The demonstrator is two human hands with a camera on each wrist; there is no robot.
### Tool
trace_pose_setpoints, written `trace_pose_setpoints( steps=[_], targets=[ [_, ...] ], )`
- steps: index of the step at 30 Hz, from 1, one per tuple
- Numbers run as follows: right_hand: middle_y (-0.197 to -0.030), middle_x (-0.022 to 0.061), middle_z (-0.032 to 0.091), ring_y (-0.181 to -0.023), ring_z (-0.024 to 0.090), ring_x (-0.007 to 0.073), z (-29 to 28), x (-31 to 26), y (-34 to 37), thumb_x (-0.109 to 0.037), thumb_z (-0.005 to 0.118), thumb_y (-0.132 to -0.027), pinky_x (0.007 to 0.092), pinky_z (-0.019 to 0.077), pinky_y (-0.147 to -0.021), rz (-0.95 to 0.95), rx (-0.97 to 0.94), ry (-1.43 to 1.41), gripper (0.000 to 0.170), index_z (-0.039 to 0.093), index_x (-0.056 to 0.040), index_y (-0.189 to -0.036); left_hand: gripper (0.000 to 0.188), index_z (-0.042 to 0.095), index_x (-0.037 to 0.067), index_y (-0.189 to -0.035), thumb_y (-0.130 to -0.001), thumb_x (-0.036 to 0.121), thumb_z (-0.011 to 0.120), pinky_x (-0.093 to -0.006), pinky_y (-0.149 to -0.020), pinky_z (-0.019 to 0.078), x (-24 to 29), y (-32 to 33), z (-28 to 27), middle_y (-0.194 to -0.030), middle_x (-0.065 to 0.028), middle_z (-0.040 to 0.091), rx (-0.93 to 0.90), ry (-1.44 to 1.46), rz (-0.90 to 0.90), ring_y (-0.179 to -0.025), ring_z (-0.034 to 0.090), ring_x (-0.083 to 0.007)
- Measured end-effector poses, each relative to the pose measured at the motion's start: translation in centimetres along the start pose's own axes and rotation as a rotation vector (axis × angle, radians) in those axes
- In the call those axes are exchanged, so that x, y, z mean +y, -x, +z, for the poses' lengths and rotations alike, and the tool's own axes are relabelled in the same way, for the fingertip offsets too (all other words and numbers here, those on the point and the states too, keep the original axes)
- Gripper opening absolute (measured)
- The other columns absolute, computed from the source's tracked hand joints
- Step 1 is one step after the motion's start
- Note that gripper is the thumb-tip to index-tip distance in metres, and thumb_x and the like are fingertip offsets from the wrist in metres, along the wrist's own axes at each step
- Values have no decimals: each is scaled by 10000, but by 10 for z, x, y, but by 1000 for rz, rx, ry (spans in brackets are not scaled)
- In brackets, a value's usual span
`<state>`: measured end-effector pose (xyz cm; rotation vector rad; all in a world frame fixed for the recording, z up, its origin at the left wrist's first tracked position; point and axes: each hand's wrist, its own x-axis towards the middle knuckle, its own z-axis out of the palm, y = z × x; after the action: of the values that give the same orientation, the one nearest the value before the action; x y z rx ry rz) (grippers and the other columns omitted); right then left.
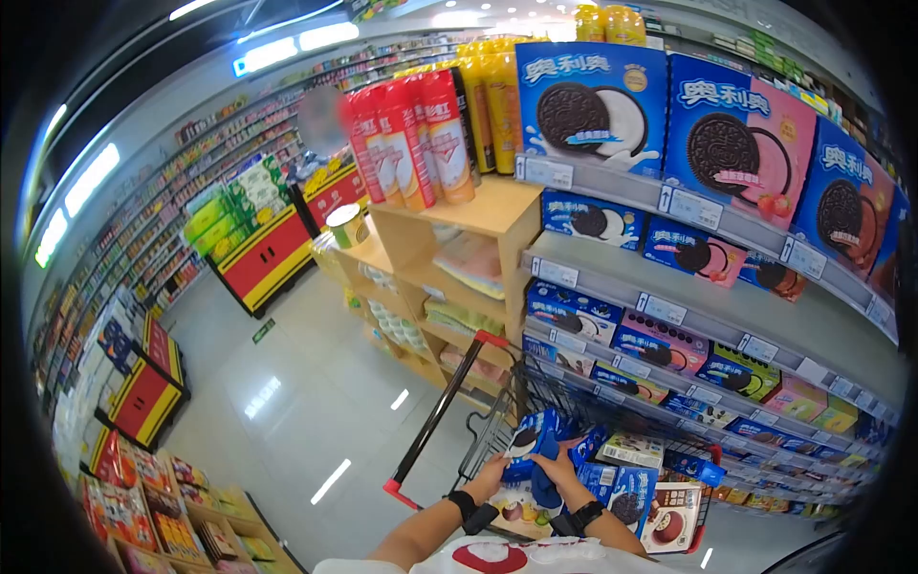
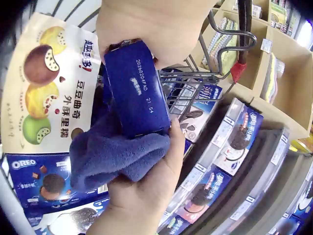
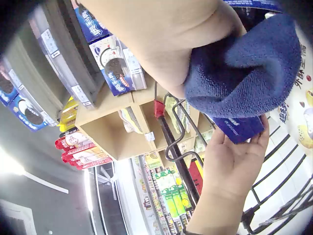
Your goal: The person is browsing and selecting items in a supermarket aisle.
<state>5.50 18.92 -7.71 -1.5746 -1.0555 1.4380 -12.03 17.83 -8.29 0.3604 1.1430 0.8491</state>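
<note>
Holding blue box (image 2: 134, 105) stamped "20260204FAD"

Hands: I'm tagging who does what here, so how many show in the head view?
2. The left hand grips the blue box over the cart; the right hand holds the blue cloth against that box. Others may be hidden.

A pale wooden shelf unit (image 1: 492, 209) stands on a glossy grey floor (image 1: 316, 383). Right of the unit run grey tiered shelves (image 1: 622, 268); left of it, a red-and-yellow stand (image 1: 263, 263), long stocked shelving (image 1: 172, 182) and bright overhead lights (image 1: 91, 179).
</note>
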Motion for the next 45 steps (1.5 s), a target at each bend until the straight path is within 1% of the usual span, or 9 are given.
trace_pose_setpoints(
  steps=[8, 12, 19, 25, 27, 33, 38, 41, 45],
  targets=[
    [-1089, 93, 526, -958, 521, 175, 2, -26, 76, -147, 694, -702, 291, 434, -831, -93, -136, -23, 628, 397, -35, -1244, 206, 491, 133, -1057, -865, 198, 457, -339, -696, 504, -16, -15, -28, -933, -35, 572, -128, 77, -2, -830, 590, -181],
    [-1269, 234, 407, -1130, 450, 367, 36, -5, 93, -304, 675, -612, 386, 370, -939, -269, -8, 537, 816, 327, -68, -1311, 223, 507, 136, -1051, -843, 215, 495, -355, -661, 470, -9, 15, -19, -929, -50, 560, 10, 32, 27, -823, 562, -169],
    [-1213, 217, 485, -1136, 461, 356, 78, 10, 136, -302, 674, -586, 373, 366, -958, -140, -166, 735, 783, 389, -58, -1273, 112, 511, 117, -907, -830, 197, 519, -310, -655, 448, -32, 26, -52, -913, -42, 524, -78, 76, -121, -802, 526, -205],
    [-1102, 175, 566, -1007, 561, 303, 72, -2, 183, -204, 684, -624, 358, 441, -864, -174, -26, 480, 667, 429, -61, -1222, 192, 549, 80, -945, -806, 212, 559, -307, -657, 433, -38, 67, -46, -844, -57, 552, -139, -265, 274, -801, 543, -193],
    [-1039, 164, 592, -955, 587, 282, 64, 6, 189, -216, 651, -639, 337, 455, -832, -205, 67, 372, 665, 413, -68, -1241, 256, 540, 36, -986, -817, 226, 566, -339, -666, 454, -34, 77, -52, -881, -128, 592, -200, -869, 658, -825, 579, -228],
    [-1032, 210, 585, -931, 583, 352, 40, 41, 209, -274, 636, -673, 388, 468, -802, -175, 235, 466, 635, 409, -112, -1244, 478, 501, 37, -1086, -755, 365, 609, -411, -695, 469, -35, 155, -49, -936, -145, 582, -643, -1845, 1149, -848, 582, -325],
    [-1055, 198, 575, -943, 577, 345, 31, 72, 210, -253, 640, -661, 386, 463, -816, -287, 74, 555, 662, 394, -110, -1259, 678, 419, 105, -1222, -649, 367, 672, -428, -776, 457, -61, 137, -47, -1011, -145, 556, -517, -2037, 960, -952, 541, -302],
    [-1164, 169, 524, -1041, 538, 298, 14, 87, 201, -235, 646, -671, 358, 425, -882, -358, -160, 470, 690, 362, -120, -1289, 605, 466, 120, -1184, -669, 382, 646, -427, -805, 457, -53, 137, -18, -1056, -151, 571, -482, -2062, 506, -1008, 534, -312],
    [-1188, 124, 513, -1036, 524, 239, -22, 72, 182, -203, 625, -666, 328, 404, -891, -189, -610, 232, 735, 326, -128, -1333, 506, 561, 111, -1091, -687, 408, 621, -387, -822, 457, -74, 72, -25, -1077, -138, 593, -739, -2133, 170, -1028, 543, -303]
  ],
)
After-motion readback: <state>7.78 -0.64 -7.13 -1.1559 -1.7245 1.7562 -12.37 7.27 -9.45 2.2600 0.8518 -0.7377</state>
